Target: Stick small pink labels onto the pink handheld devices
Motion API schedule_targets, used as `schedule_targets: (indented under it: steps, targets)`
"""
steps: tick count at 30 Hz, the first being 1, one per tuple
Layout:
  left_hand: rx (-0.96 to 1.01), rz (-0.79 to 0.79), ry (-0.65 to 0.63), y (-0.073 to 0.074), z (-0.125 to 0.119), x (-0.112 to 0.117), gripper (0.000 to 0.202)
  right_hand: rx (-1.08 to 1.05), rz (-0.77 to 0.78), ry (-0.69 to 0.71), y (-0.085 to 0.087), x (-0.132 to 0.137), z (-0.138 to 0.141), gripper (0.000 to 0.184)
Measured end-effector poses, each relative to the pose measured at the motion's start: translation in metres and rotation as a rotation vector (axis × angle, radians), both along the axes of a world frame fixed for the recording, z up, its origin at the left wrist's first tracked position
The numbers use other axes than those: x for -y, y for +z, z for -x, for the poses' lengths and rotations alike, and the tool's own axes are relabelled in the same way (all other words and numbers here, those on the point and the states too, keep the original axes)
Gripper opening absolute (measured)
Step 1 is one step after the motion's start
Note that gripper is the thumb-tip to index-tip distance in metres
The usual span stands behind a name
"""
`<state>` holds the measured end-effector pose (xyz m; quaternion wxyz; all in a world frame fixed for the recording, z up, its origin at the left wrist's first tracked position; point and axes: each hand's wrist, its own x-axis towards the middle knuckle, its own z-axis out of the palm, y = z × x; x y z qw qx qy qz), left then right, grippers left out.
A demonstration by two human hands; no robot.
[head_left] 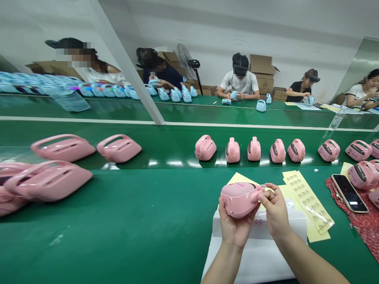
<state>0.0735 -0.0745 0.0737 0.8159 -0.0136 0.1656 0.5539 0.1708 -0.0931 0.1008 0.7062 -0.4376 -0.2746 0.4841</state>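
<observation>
My left hand is wrapped round the underside of a pink speaker-like device with a carry handle, holding it tilted above the white sheet. At the device's right end, by its handle, the thumb and fingers of my right hand are pinched together. A small pale piece shows at the index fingertip; whether it is a sticker I cannot tell. Just right of my hands lie yellow backing paper and a sheet of small stickers.
Several pink devices stand in a row on the green belt; more cluster at left. A phone rests on red bubble wrap at right. Across the line, people handle blue devices behind a white post.
</observation>
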Motion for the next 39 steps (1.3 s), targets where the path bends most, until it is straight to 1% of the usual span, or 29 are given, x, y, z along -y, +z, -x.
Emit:
schedule_targets:
  steps: [6,10,12,16,19,22,25,30,32,33,35,37,38,39]
  targets:
    - [0.053,-0.053,-0.022,0.0,-0.002,0.002,0.045,0.071,-0.017,-0.056,-0.003,-0.001,0.004,0.038]
    - [0.055,-0.055,-0.031,0.0,-0.001,0.003,0.042,0.225,-0.025,-0.125,-0.005,0.002,0.005,0.03]
    - [0.048,-0.074,-0.043,-0.001,0.0,0.003,0.042,0.259,-0.038,-0.113,-0.004,0.002,0.004,0.029]
    - [0.048,-0.095,-0.056,-0.003,0.001,0.002,0.044,0.167,-0.05,0.007,0.001,-0.002,-0.003,0.032]
    - [0.044,-0.089,-0.048,-0.003,0.001,0.002,0.047,0.119,-0.048,0.048,0.003,-0.005,-0.008,0.036]
    - [0.043,-0.101,-0.052,-0.002,0.001,0.001,0.047,0.138,-0.047,0.038,0.003,-0.005,-0.007,0.035]
    - [0.044,-0.101,-0.054,-0.001,0.0,0.002,0.043,0.167,-0.041,-0.014,0.003,-0.003,-0.002,0.032]
    - [0.066,-0.048,-0.048,0.002,0.0,0.005,0.037,0.218,-0.049,-0.079,0.0,0.002,0.007,0.025]
    - [0.079,-0.029,-0.049,0.003,0.0,0.006,0.038,0.338,-0.084,-0.118,-0.003,0.004,0.008,0.016]
    - [0.086,-0.029,-0.053,0.003,0.001,0.006,0.039,0.439,-0.122,-0.152,-0.005,0.005,0.008,0.011]
    - [0.099,-0.038,-0.068,0.002,0.002,0.007,0.042,0.697,-0.252,-0.245,-0.009,0.005,0.007,0.001]
    - [0.11,-0.037,-0.087,-0.001,0.003,0.007,0.045,0.942,-0.39,-0.34,-0.013,0.003,0.004,0.011]
    - [0.116,-0.037,-0.094,-0.003,0.003,0.007,0.045,1.031,-0.429,-0.379,-0.014,0.002,0.0,0.019]
    - [0.121,-0.045,-0.1,-0.006,0.004,0.007,0.044,1.093,-0.436,-0.405,-0.016,0.0,-0.004,0.031]
